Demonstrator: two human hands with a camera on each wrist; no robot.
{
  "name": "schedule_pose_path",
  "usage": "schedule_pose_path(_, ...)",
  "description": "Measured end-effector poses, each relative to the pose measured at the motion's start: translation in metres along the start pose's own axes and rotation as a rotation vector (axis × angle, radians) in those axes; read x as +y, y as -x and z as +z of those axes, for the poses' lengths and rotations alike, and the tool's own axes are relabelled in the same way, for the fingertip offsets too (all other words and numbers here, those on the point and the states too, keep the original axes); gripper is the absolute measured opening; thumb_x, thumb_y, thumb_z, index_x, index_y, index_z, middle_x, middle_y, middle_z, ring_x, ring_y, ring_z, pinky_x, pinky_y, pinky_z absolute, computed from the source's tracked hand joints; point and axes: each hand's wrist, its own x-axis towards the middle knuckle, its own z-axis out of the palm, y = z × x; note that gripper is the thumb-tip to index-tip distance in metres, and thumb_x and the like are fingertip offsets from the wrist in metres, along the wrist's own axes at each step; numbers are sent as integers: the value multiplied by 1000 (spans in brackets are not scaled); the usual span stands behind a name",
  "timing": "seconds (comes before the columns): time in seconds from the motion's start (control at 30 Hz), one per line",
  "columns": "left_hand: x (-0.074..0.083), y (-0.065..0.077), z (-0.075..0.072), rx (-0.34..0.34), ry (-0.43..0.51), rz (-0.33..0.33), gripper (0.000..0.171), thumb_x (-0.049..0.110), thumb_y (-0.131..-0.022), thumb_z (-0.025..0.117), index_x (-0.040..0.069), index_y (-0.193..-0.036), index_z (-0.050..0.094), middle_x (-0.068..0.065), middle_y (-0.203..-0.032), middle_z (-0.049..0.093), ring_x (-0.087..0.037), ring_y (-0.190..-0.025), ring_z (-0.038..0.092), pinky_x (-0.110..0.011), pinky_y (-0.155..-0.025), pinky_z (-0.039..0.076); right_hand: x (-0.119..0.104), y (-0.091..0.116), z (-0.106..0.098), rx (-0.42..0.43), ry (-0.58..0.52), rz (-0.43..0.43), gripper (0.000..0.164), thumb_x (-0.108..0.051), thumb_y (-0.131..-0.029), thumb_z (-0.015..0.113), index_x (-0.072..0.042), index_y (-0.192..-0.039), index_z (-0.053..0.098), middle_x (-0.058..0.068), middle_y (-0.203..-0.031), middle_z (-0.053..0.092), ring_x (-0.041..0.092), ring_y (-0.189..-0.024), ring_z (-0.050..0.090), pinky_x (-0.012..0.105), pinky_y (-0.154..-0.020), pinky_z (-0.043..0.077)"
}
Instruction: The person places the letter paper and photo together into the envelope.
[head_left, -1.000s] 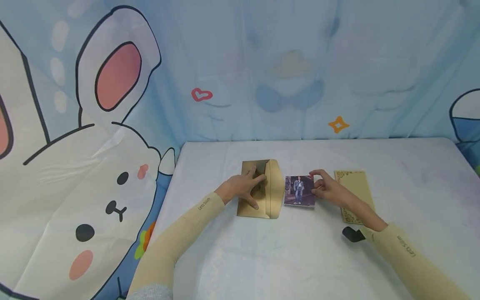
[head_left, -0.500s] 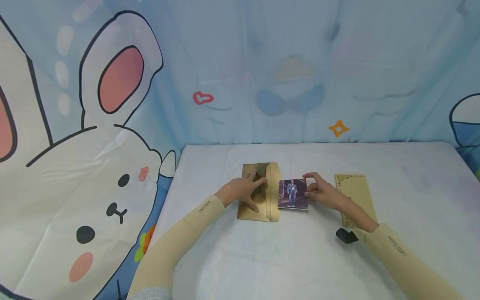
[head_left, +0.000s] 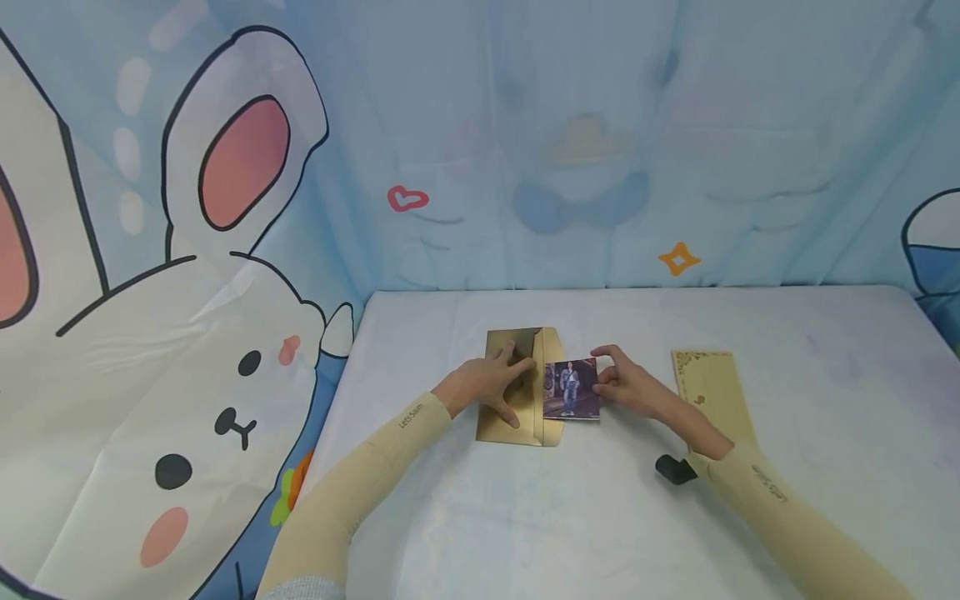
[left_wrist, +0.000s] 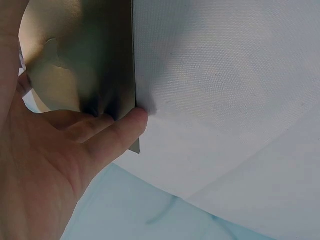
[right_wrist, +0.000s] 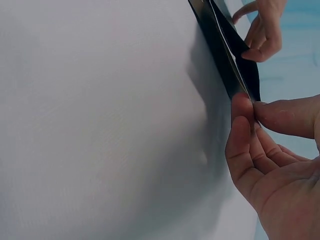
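A gold envelope (head_left: 517, 432) lies on the white cloth, its flap turned to the right. Across its body my left hand (head_left: 487, 383) rests with fingers spread; in the left wrist view its fingertips (left_wrist: 137, 117) touch the envelope near one edge. My right hand (head_left: 633, 390) pinches the right edge of a small photo (head_left: 570, 390), which shows a standing person in blue. The photo's left part overlaps the flap, with its edge near the envelope's mouth. In the right wrist view, thumb and fingers hold the photo almost edge-on.
To the right lies a gold card (head_left: 712, 387) with an ornate border, partly covered by the right forearm. A small black device (head_left: 675, 469) is at the right wrist. Behind the white-covered table (head_left: 540, 517) hangs a blue cartoon curtain (head_left: 465, 150).
My right hand has moved left with the photo, from beside the flap to over it, close to the envelope's mouth. The left hand has stayed on the envelope.
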Motion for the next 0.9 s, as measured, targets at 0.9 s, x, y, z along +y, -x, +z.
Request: schedule_pose_path(0.9, 0, -1, 0, 9, 11, 2, 117, 75, -68, 75, 39, -161, 13, -21, -169, 7, -37, -145, 40, -42, -91, 56, -9, -25, 19, -20, 1, -13, 59, -1, -96, 62, 5, -145, 29, 17, -95, 68, 18, -79, 65, 29, -70, 51)
